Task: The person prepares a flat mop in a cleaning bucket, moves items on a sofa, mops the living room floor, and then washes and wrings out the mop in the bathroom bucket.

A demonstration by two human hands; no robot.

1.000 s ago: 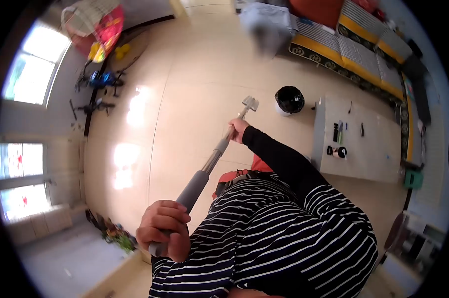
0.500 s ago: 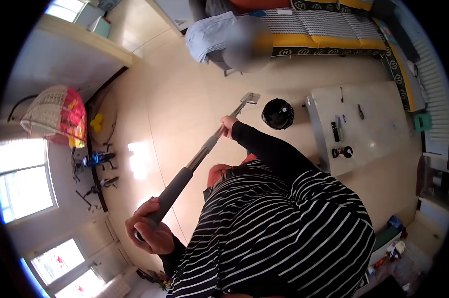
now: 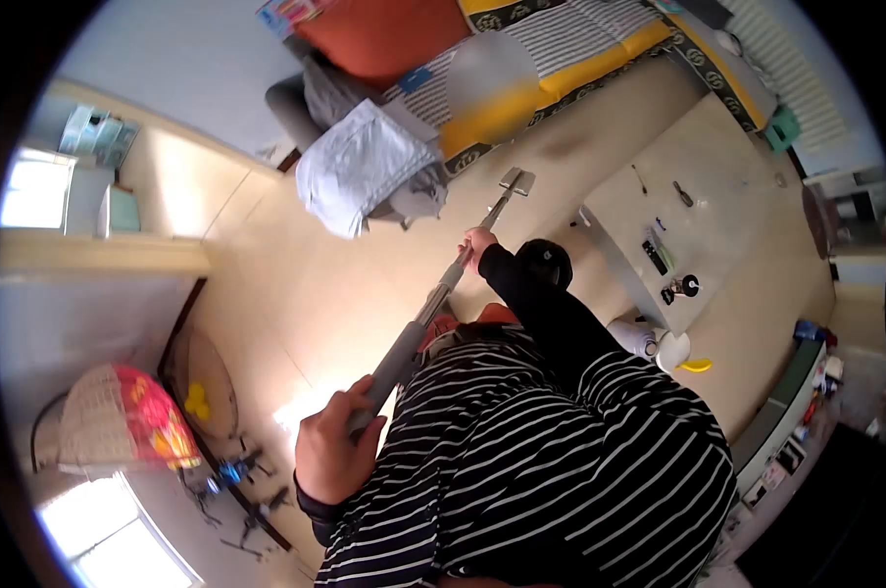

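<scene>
Across the front of my body runs a long mop point(image 3: 433, 304) with a thick grey grip, a metal shaft and a small flat head point(image 3: 517, 181) at its far end. Its head is on or just above the floor, near the draped chair. My left hand point(image 3: 340, 438) wraps round the grey grip at the near end. Farther along, my right hand point(image 3: 478, 247) closes round the shaft, and its black sleeve partly covers a black bin point(image 3: 546, 263) standing on the floor.
A low table point(image 3: 703, 230) at right bears a remote, a brush-like item and small objects. A chair with a pale cloth point(image 3: 365, 167) stands before the sofa point(image 3: 600, 39). At left are a wicker hanging seat point(image 3: 95, 421) and a small bicycle point(image 3: 229, 472). A white-and-yellow item point(image 3: 673, 351) lies near the table.
My view has turned and shifted, so the room appears rotated. The mop's head now appears nearer the draped chair, and the left hand is closer to my body. Both hands keep their hold.
</scene>
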